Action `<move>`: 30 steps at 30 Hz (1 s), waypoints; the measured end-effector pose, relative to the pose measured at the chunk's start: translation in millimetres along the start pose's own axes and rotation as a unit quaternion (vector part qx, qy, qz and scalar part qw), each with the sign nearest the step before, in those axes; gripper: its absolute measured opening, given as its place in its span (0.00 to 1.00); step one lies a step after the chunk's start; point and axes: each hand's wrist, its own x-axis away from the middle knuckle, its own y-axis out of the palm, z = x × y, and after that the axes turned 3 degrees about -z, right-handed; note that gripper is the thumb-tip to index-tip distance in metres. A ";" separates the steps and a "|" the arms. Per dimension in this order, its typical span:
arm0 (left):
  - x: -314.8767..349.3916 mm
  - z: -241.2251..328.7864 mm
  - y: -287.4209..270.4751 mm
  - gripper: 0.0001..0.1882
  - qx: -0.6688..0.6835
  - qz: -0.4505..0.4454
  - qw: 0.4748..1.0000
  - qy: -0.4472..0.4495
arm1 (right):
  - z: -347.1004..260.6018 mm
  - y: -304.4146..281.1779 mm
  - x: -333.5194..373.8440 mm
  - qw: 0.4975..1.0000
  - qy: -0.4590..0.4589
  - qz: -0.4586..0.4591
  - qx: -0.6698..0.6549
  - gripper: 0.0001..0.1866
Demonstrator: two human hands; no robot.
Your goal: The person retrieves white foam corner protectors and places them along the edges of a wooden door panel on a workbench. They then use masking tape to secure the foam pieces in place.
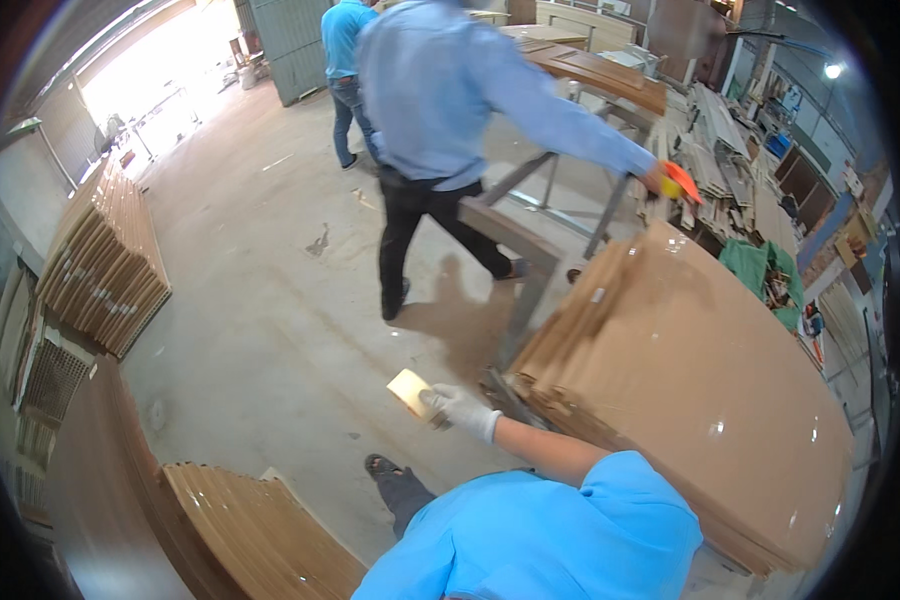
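Observation:
My right hand (pixel 458 412), in a whitish work glove, reaches out in front of my blue shirt. It is closed on a roll of pale yellow tape (pixel 409 391), held up above the concrete floor. My left hand is out of the picture. Just right of my right arm lies a stack of large tan panels (pixel 700 390), their glossy top face catching the light. A grey metal frame (pixel 530 255) stands at the far end of that stack.
A co-worker (pixel 425 100) in a light blue shirt strides past the frame, an orange and yellow object (pixel 680 182) in one hand. Another person (pixel 345 60) stands farther off. Stacked panels (pixel 110 260) lean at left; more boards (pixel 260 530) stand near me. Scrap wood (pixel 715 150) lies at right.

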 end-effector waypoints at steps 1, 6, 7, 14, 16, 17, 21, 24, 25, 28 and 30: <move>-18.2 24.0 -19.6 0.16 0.006 0.001 1.000 0.005 | -6.3 10.1 -24.2 1.000 0.010 0.017 -0.003 0.27; -109.5 193.3 -104.4 0.13 0.038 0.026 0.999 0.023 | -65.7 35.9 -133.2 0.993 0.004 0.091 -0.070 0.24; -122.7 242.0 -117.5 0.13 0.041 0.027 0.998 0.048 | -80.1 36.8 -151.5 0.991 -0.022 0.106 -0.084 0.24; -162.6 632.5 -108.1 0.27 0.038 -0.075 0.937 0.340 | -173.7 16.9 -292.5 0.950 -0.123 0.097 -0.270 0.29; -178.4 693.0 -86.3 0.26 -0.001 -0.093 0.936 0.339 | -200.8 3.3 -345.0 0.935 -0.165 0.057 -0.308 0.30; -194.2 722.7 -78.4 0.26 -0.006 -0.119 0.920 0.373 | -217.0 -4.4 -376.8 0.933 -0.184 0.037 -0.308 0.30; -260.2 750.8 -71.5 0.19 -0.179 -0.074 0.937 0.292 | -292.5 -26.9 -503.1 0.935 -0.201 -0.029 -0.290 0.29; -295.7 754.9 -93.1 0.16 -0.287 -0.041 0.949 0.121 | -359.1 -28.2 -595.4 0.952 -0.170 0.026 -0.254 0.29; -304.9 763.0 -101.0 0.16 -0.254 -0.045 0.962 0.086 | -381.6 -26.4 -626.7 0.957 -0.155 0.059 -0.239 0.28; -337.1 817.9 -122.2 0.15 -0.184 -0.040 0.982 0.032 | -442.4 -27.0 -725.7 0.971 -0.111 0.128 -0.168 0.26; -364.6 874.6 -131.8 0.14 -0.163 -0.036 0.986 0.016 | -471.7 -30.7 -792.6 0.968 -0.107 0.171 -0.150 0.27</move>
